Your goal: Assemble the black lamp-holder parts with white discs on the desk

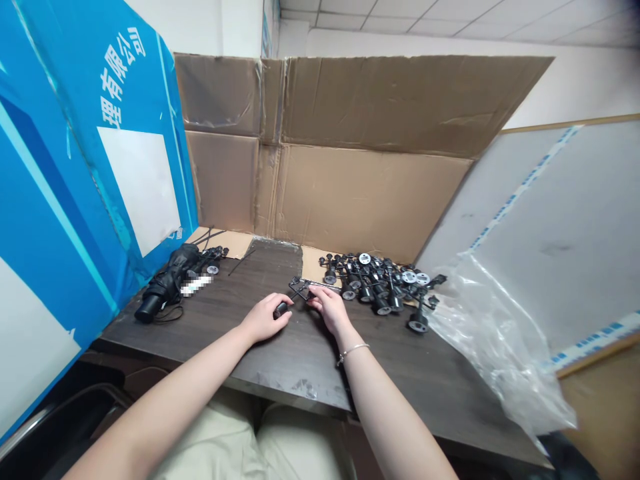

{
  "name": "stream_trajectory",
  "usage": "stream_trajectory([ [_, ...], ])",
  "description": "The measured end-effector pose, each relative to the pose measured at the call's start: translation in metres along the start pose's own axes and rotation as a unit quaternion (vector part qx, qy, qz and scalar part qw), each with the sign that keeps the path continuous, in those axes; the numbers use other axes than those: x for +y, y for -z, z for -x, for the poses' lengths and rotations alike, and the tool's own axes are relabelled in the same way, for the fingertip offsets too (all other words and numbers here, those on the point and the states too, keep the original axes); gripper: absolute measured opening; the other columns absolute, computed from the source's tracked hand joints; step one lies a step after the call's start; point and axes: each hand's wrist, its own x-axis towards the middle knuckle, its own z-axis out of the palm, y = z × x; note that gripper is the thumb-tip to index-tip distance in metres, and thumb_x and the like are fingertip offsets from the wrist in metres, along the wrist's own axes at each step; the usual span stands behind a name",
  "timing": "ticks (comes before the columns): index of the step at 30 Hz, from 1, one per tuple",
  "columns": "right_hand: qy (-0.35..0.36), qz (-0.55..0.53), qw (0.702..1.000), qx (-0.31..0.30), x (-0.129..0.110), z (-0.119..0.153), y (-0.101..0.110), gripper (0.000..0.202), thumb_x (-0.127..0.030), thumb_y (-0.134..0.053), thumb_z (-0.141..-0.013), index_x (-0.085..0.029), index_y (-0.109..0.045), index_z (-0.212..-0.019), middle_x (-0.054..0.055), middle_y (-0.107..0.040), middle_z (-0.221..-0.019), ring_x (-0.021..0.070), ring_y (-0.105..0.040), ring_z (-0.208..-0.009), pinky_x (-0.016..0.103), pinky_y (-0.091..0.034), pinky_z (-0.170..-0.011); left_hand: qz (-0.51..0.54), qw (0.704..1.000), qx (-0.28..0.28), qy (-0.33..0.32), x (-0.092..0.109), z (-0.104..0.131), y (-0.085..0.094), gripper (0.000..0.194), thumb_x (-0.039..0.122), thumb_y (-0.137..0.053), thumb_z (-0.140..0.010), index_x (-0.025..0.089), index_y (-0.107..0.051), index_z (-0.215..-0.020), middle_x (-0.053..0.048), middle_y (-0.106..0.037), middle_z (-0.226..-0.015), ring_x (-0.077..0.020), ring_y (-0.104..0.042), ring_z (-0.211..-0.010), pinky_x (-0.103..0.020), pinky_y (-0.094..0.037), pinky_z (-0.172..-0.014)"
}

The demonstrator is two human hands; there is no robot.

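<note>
My left hand [267, 318] is closed around a small black cylindrical piece [281, 309] just above the dark wooden table [300, 360]. Just to its right, my right hand [327, 307] pinches a black part with thin crossing arms [299, 287]; the fingers cover some of it. The two hands are close together but apart. To the right of my right hand lies a pile of black parts [380, 283] with round, silvery-white discs on several of them.
A folded black umbrella [167, 280] lies at the table's left, beside a few small black parts [214, 257]. Crumpled clear plastic [495, 333] covers the right edge. Cardboard [370, 193] stands along the back, and a blue panel [115, 133] rises at the left.
</note>
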Motion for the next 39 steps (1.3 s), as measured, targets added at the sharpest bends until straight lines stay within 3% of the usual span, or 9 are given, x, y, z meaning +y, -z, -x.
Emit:
stream_trajectory([
  [4,-0.025,-0.016,0.999,-0.045,-0.002,0.003,-0.001,0.027,-0.015,-0.063,-0.050,-0.016,-0.066,-0.077,-0.001,-0.060,-0.058,0.0111,-0.058,-0.055,0.025,-0.051,-0.060,-0.005,1.000,0.007,0.013,0.001,-0.001,0.001,0.018,0.021,-0.050,-0.076,0.020,-0.055,-0.093,-0.003,-0.059,-0.093,-0.0172,-0.055,-0.089,-0.030,-0.043,-0.083],
  [9,-0.022,-0.002,0.997,-0.068,0.000,0.006,0.000,0.045,-0.007,-0.062,-0.045,-0.019,-0.064,-0.088,-0.002,-0.061,-0.075,0.0130,-0.062,-0.066,0.026,-0.049,-0.068,-0.008,1.000,0.014,0.026,0.001,-0.001,0.001,0.019,0.022,-0.049,-0.077,0.020,-0.054,-0.095,-0.004,-0.058,-0.094,-0.0175,-0.056,-0.089,-0.030,-0.044,-0.083],
  [15,0.085,0.123,0.988,-0.039,0.005,0.008,-0.006,0.057,-0.016,-0.074,-0.042,-0.018,-0.059,-0.096,0.005,-0.057,-0.100,0.0127,-0.059,-0.071,0.029,-0.048,-0.073,-0.026,0.999,0.020,0.022,0.000,0.000,-0.002,0.021,0.022,-0.050,-0.077,0.020,-0.054,-0.098,-0.004,-0.059,-0.097,-0.0176,-0.057,-0.090,-0.030,-0.045,-0.082],
  [22,0.160,0.206,0.965,0.006,0.012,0.002,-0.007,0.045,-0.023,-0.071,-0.051,-0.017,-0.058,-0.094,0.003,-0.062,-0.084,0.0139,-0.058,-0.070,0.029,-0.048,-0.072,-0.038,0.999,0.018,-0.016,0.007,0.001,-0.006,0.029,0.027,-0.059,-0.074,0.020,-0.054,-0.102,-0.005,-0.061,-0.102,-0.0192,-0.058,-0.095,-0.031,-0.045,-0.086],
  [31,0.176,0.216,0.960,-0.003,0.010,0.000,-0.004,0.046,-0.031,-0.074,-0.052,-0.017,-0.061,-0.094,0.004,-0.065,-0.080,0.0174,-0.060,-0.074,0.031,-0.048,-0.073,-0.030,0.999,0.033,-0.024,0.006,0.002,-0.008,0.034,0.032,-0.064,-0.070,0.022,-0.056,-0.102,-0.004,-0.063,-0.104,-0.0192,-0.059,-0.097,-0.032,-0.045,-0.089],
  [39,0.230,0.293,0.928,-0.013,0.003,0.004,-0.002,0.037,-0.033,-0.070,-0.059,-0.019,-0.064,-0.093,0.003,-0.065,-0.073,0.0191,-0.061,-0.069,0.032,-0.047,-0.069,-0.030,0.998,0.048,-0.037,0.005,0.002,-0.007,0.035,0.032,-0.065,-0.070,0.020,-0.057,-0.102,-0.005,-0.063,-0.105,-0.0188,-0.059,-0.098,-0.031,-0.045,-0.090],
])
